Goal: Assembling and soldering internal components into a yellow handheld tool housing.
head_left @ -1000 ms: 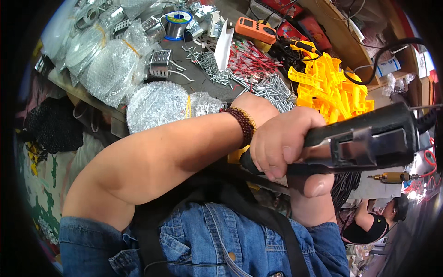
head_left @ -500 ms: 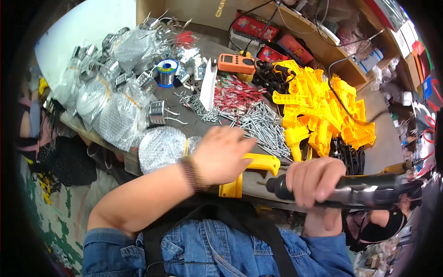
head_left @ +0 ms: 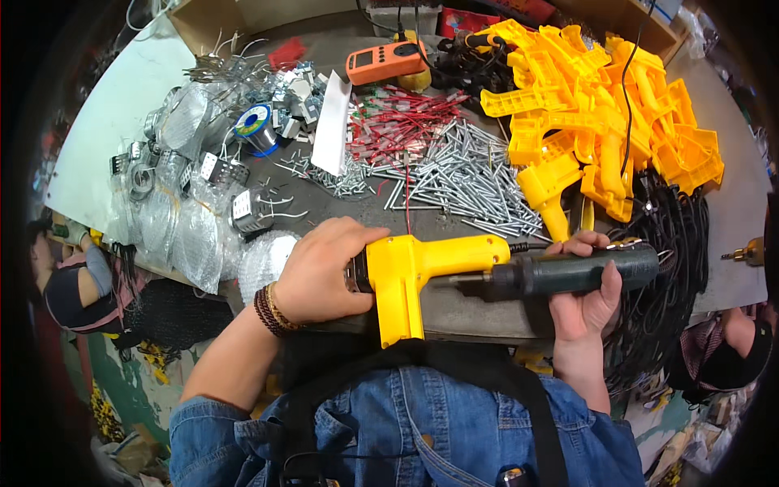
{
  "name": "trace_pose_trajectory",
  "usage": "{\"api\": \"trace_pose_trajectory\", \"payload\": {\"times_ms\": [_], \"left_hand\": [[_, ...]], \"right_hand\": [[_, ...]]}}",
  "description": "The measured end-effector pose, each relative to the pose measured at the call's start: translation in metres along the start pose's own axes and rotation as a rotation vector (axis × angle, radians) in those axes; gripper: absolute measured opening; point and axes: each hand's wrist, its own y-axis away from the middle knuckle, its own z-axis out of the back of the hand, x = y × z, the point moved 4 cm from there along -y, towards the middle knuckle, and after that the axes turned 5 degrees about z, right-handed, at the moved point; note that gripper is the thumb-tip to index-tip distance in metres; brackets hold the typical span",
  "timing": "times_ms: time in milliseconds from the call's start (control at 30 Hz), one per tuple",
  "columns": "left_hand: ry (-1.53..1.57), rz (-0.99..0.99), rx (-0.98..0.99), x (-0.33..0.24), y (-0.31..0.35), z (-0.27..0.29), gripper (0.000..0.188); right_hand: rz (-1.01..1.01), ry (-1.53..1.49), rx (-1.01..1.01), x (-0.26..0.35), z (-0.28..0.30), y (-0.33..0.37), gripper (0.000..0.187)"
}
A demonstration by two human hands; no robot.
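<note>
My left hand (head_left: 320, 272) grips the rear end of a yellow pistol-shaped plastic housing (head_left: 418, 272) lying on its side at the near edge of the grey workbench (head_left: 487, 312). My right hand (head_left: 588, 296) is closed around a dark green electric screwdriver (head_left: 568, 270) held level. Its bit points left, against the front of the yellow housing. A beaded bracelet (head_left: 272, 310) circles my left wrist.
A heap of yellow housings (head_left: 604, 105) fills the back right. Loose metal pins (head_left: 466, 178), red-wired parts (head_left: 406, 122), an orange meter (head_left: 385, 61), a solder spool (head_left: 256, 126) and bagged parts (head_left: 174, 219) cover the bench. Black cables (head_left: 669, 268) hang right. Other people sit low at both sides.
My left hand has drawn the yellow housing into full view and laid it level. The screwdriver has swung down from in front of the camera, its bit now meeting the housing.
</note>
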Motion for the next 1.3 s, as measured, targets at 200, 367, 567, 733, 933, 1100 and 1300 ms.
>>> {"api": "trace_pose_trajectory", "payload": {"times_ms": [200,367,567,733,933,1100,1300], "left_hand": [[0.030,0.029,-0.018,0.000,0.005,0.002,0.071],[0.016,0.027,-0.007,-0.003,0.009,0.004,0.083],[0.104,-0.059,-0.041,-0.005,0.006,0.001,0.112],[0.122,-0.034,-0.066,0.001,0.008,-0.002,0.112],[0.144,0.011,-0.046,0.002,0.010,0.000,0.107],[0.098,-0.045,-0.079,0.002,0.011,0.002,0.106],[0.106,-0.103,-0.095,-0.001,0.007,0.002,0.102]], "right_hand": [[-0.062,0.010,-0.017,-0.027,-0.009,0.001,0.038],[-0.050,0.020,-0.004,-0.037,-0.016,0.012,0.036],[-0.056,-0.089,0.026,-0.040,-0.009,0.007,0.033],[-0.011,-0.041,0.078,-0.042,-0.011,-0.003,0.034],[-0.034,-0.031,0.065,-0.033,-0.007,0.005,0.035],[-0.018,-0.026,0.037,-0.039,-0.008,0.006,0.033],[-0.041,-0.043,0.027,-0.042,-0.008,0.006,0.038]]}}
